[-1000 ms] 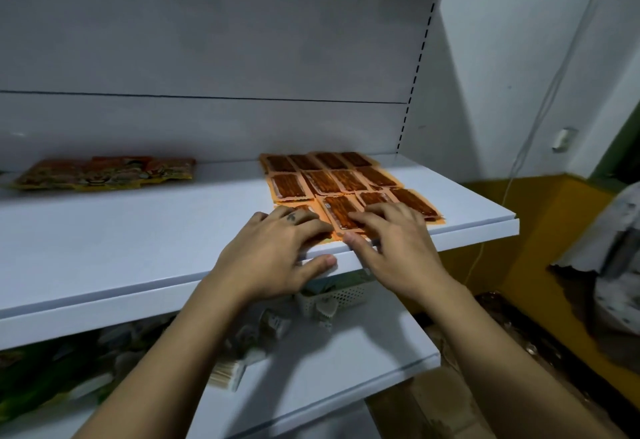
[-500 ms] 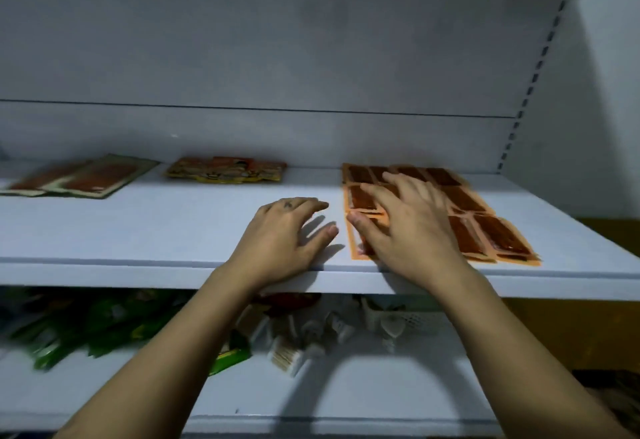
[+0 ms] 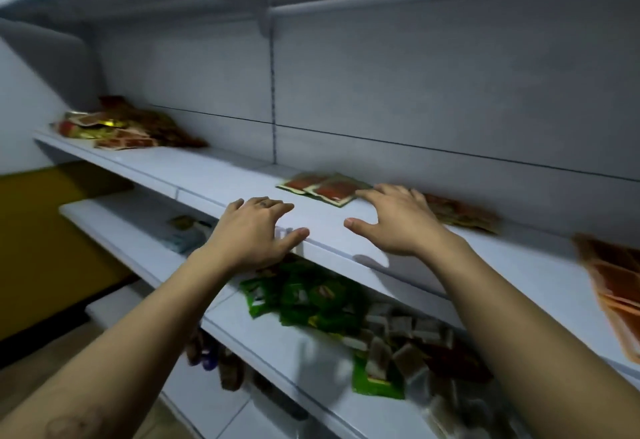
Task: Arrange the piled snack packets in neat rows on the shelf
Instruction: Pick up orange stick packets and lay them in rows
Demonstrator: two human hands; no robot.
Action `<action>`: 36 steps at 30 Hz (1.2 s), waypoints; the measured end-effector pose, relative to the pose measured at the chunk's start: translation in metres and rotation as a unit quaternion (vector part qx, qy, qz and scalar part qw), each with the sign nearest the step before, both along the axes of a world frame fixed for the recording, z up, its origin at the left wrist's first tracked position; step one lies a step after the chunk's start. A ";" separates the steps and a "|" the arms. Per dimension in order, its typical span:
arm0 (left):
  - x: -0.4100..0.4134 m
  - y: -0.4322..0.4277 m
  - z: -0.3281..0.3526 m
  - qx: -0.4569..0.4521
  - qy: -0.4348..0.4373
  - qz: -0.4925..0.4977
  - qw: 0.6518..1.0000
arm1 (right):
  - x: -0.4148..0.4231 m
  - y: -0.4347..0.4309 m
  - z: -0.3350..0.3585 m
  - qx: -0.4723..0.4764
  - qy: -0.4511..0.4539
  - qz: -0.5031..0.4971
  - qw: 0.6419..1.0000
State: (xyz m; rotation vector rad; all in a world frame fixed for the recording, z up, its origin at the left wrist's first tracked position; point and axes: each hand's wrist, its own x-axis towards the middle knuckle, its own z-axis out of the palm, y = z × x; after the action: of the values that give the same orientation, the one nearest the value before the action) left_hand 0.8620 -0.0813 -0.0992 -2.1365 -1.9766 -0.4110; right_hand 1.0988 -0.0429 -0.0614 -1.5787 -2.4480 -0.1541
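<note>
**A:** Head view, entry one — the hands. How are they recorded?

**B:** The left hand [image 3: 256, 230] is recorded as released. Its fingers are spread and laid over the front edge of the shelf [image 3: 221, 175], and nothing is held. The right hand [image 3: 398, 220] is likewise released, splayed low over the board. Whether the board is touched cannot be told.

**A:** Entry two — the stock to be ordered?

**B:** The piled snack packets [image 3: 124, 128] are logged at the far left end of the shelf, heaped against the back panel [image 3: 415, 92] and well apart from both hands. Two green-edged packets [image 3: 322, 187] are laid flat just beside the right fingertips, though contact cannot be confirmed. A blurred packet group [image 3: 460, 213] is noted behind the right hand. Orange packets [image 3: 613, 286] are noted at the right border, near the front edge.

**A:** Entry three — hazards, as judged?

**B:** Three are listed.
- The heap looks loose. If it is seized in one handful, packets could be shed over the front edge onto the lower shelf [image 3: 311, 352] and lost among the green sachets [image 3: 304, 296] scattered there.
- The flat packets could be knocked askew if a forearm is swept across them on the way left.
- The picture is smeared, so a reach made without a steady look could be landed short of the pile.
</note>
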 end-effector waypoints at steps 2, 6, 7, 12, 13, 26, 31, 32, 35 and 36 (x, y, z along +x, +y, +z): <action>-0.034 0.001 0.003 0.003 0.002 0.020 1.000 | -0.037 0.010 0.002 -0.004 -0.002 0.015 1.000; -0.135 0.003 0.008 0.019 -0.031 0.068 0.997 | -0.152 0.030 0.003 -0.005 -0.002 0.069 0.998; -0.160 0.003 0.008 0.023 -0.035 0.077 0.996 | -0.182 0.034 0.005 -0.004 -0.001 0.079 0.997; -0.276 0.006 0.009 0.029 -0.047 0.125 0.991 | -0.312 0.054 0.010 -0.004 0.017 0.127 0.992; -0.296 0.007 0.009 0.029 -0.047 0.134 0.989 | -0.333 0.058 0.010 -0.004 0.017 0.134 0.991; -0.458 0.100 0.003 0.011 -0.069 0.207 0.976 | -0.537 0.178 0.006 -0.031 0.005 0.175 0.984; -0.511 0.176 0.000 0.003 -0.067 0.219 0.973 | -0.605 0.260 -0.009 -0.059 0.022 0.179 0.982; -0.521 0.191 0.002 -0.002 -0.067 0.222 0.973 | -0.617 0.278 -0.009 -0.068 0.023 0.179 0.981; -0.552 0.233 0.010 -0.018 -0.063 0.231 0.971 | -0.647 0.330 -0.003 -0.083 0.025 0.166 0.982; -0.562 0.246 0.011 -0.016 -0.062 0.234 0.970 | -0.657 0.347 -0.002 -0.078 0.027 0.161 0.983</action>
State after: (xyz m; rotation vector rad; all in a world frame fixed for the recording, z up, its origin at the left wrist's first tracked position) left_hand 0.3005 0.1649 -0.0881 -1.6120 -2.4766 -0.4359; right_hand 0.4417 0.3039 -0.0632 -1.1972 -2.6856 0.1369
